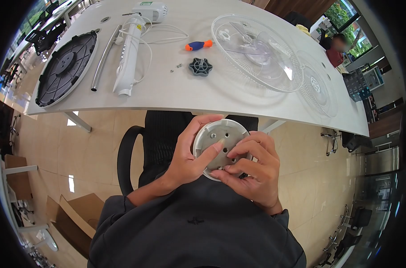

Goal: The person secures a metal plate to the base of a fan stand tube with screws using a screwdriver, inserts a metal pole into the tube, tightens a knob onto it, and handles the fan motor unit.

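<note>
In front of my chest, my left hand point(196, 149) is closed around the left side of a round, shallow white plastic fan part point(219, 154). Its thumb presses on the grey inner face, which has several holes and a screw point(213, 135) near the upper left. Across the lower right of the part, my right hand point(254, 165) is curled with thumb and fingertips pinched together. Between them, by the lower rim, is a tiny metal piece point(221, 168) that looks like a screw; the fingers partly hide it.
On the white table point(167, 96) lie a black round base point(68, 64), a metal tube point(105, 58), a white fan body point(130, 58) with cord, an orange-blue screwdriver point(198, 45), a dark star-shaped knob point(200, 67), small screws and a fan grille point(256, 53). A black chair point(156, 143) stands below.
</note>
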### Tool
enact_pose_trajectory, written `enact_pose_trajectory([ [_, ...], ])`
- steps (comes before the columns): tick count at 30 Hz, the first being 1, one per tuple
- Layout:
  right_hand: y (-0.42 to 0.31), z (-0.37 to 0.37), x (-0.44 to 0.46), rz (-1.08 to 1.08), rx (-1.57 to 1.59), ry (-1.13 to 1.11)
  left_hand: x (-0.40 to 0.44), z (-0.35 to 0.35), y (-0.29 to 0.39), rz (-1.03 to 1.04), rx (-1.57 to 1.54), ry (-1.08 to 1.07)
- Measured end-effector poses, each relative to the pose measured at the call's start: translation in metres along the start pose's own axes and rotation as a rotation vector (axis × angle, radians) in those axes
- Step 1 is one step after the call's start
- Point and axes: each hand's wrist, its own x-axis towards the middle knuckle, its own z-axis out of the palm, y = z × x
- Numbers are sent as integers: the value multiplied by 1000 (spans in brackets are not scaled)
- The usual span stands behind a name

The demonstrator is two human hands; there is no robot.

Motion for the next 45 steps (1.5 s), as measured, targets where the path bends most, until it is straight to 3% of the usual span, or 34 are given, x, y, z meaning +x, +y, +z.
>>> enact_pose_trajectory([
  [3,-3,-3,3,69,-19,5,0,-1,0,-9,-16,8],
  [5,1,-6,1,-4,100,-92,0,-1,0,-12,-22,7],
  [9,4,1,-3,-69,35,-76,0,0,0,15,13,7],
  [17,-3,-9,2,127,115,-88,-1,0,-1,-14,-30,16],
  [20,2,-7,0,48,78,-93,0,1,-2,46,-26,20],
  [35,-2,-6,3,119,83,-97,-1,0,-2,-1,-11,6],
  [45,-2,-4,2,38,27,-58,-2,2,-1,6,2,1],
])
